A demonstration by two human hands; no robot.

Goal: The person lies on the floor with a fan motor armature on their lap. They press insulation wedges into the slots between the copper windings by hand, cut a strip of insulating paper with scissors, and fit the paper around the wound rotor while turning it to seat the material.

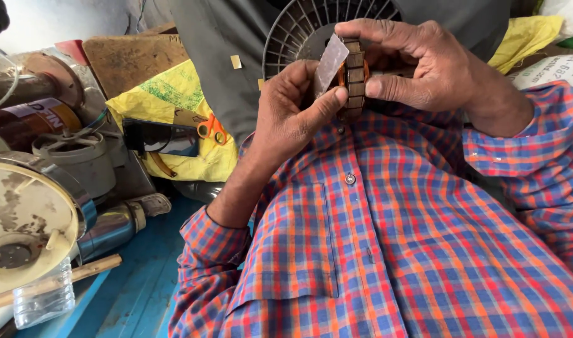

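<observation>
- Brown laminated stator core point(352, 78) sits pinched at chest height between my right hand point(418, 62) and left hand point(293, 109); its far side is hidden behind the fingers.
- I see the left thumb and fingers clamp a thin grey sheet strip point(329, 62) against the core.
- Behind them, a fan guard point(299, 31) is cut off by the top edge.
- Crowded to my left: orange-handled scissors point(211, 128), a yellow sack point(174, 100), a plastic bottle point(45, 300).
</observation>
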